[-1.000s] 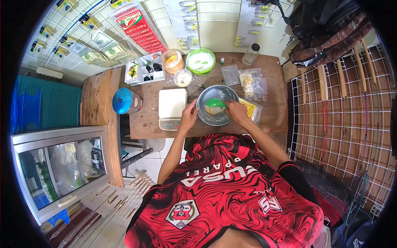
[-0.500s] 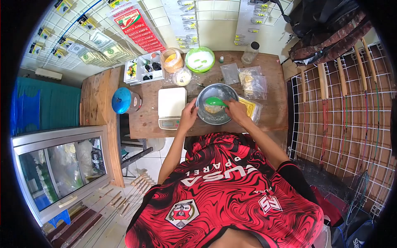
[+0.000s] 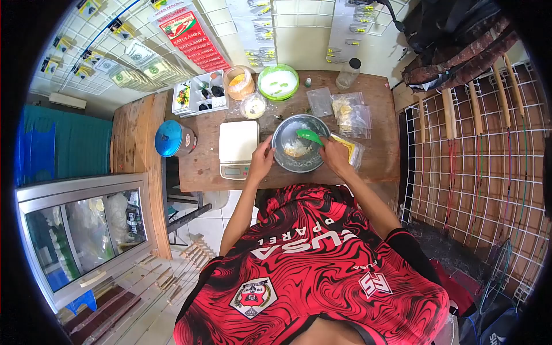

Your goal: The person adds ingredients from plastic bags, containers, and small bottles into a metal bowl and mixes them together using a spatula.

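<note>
The grey mixing bowl (image 3: 305,164) sits near the worktop's (image 3: 376,167) front edge, bare wood showing toward the front right corner and between the digital scale (image 3: 238,144) and blue-lidded canister (image 3: 171,138) at left. The left hand (image 3: 264,158), partly curled, grips the bowl's left rim; the right hand (image 3: 335,155), closed, holds the green spoon (image 3: 310,136) over a pale mixture (image 3: 296,150).

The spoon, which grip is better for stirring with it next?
Probably the right grip: it already holds the green spoon inside the bowl. The left grip is at the bowl's rim, well placed to steady it.
</note>
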Tool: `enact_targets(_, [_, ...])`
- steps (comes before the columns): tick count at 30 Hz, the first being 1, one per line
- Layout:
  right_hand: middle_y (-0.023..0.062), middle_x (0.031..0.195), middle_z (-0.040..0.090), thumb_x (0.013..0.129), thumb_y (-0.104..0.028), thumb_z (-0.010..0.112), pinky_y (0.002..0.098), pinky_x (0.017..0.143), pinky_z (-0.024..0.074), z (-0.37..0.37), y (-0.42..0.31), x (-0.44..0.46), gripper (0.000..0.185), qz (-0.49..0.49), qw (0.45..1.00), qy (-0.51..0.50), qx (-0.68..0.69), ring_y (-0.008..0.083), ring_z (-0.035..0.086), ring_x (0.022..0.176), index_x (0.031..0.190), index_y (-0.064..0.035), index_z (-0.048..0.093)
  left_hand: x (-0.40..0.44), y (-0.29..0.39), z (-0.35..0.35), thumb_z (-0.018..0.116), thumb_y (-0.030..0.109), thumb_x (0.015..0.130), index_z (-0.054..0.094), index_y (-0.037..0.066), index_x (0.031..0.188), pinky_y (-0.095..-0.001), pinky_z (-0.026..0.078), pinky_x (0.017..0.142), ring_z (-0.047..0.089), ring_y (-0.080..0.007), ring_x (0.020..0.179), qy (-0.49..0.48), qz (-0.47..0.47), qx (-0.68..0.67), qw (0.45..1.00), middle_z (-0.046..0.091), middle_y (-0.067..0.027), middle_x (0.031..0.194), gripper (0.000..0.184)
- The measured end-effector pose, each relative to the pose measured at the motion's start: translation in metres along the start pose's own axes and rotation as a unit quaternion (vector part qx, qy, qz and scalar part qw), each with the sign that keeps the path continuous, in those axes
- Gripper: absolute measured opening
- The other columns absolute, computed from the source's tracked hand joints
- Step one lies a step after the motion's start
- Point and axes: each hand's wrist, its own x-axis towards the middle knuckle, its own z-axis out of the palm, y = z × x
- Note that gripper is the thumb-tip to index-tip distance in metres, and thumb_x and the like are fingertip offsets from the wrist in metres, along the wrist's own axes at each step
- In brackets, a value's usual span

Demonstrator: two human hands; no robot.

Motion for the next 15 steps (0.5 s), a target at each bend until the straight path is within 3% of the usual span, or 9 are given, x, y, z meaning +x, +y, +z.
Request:
enact_targets(9, [0.0176, 0.083, 0.059, 0.075, -0.019, 0.057, 0.0454, 0.06, 0.0486, 0.008, 0.0, -0.016, 0.033, -0.061, 0.997, -0.041, 0.005, 0.0343, 0.061, 0.07, 0.105, -0.005, 0.06, -0.002, -0.004, 0.0, 0.052, 0.004, 0.087, 0.044, 0.007, 0.129, -0.0237, 0.054, 0.053, 0.051, -0.0086, 0.067, 0.007, -0.019, -0.023, 1.0, 0.047, -0.0041, 0.087, 0.043])
enact_targets(11, [0.0192, 0.086, 0.058, 0.073, -0.017, 0.06, 0.0454, 0.062, 0.0485, 0.005, -0.001, -0.01, 0.032, -0.013, 1.0, 0.009, 0.027, 0.0354, 0.06, 0.074, 0.102, -0.0043, 0.061, -0.002, -0.004, 0.0, 0.052, 0.004, 0.087, 0.041, 0.005, 0.13, -0.0255, 0.056, 0.055, 0.053, -0.0096, 0.07, 0.011, -0.05, -0.06, 0.997, 0.047, -0.0046, 0.087, 0.044])
enact_targets(15, [0.0201, 0.089, 0.059, 0.072, -0.018, 0.06, 0.0454, 0.063, 0.0484, -0.002, 0.003, 0.011, 0.028, -0.015, 0.999, 0.037, 0.008, 0.036, 0.06, 0.076, 0.096, -0.0031, 0.062, 0.003, -0.01, -0.001, 0.051, 0.004, 0.087, 0.038, 0.005, 0.132, -0.0276, 0.056, 0.055, 0.056, -0.0112, 0.069, 0.006, -0.09, -0.12, 0.989, 0.048, -0.0055, 0.087, 0.046])
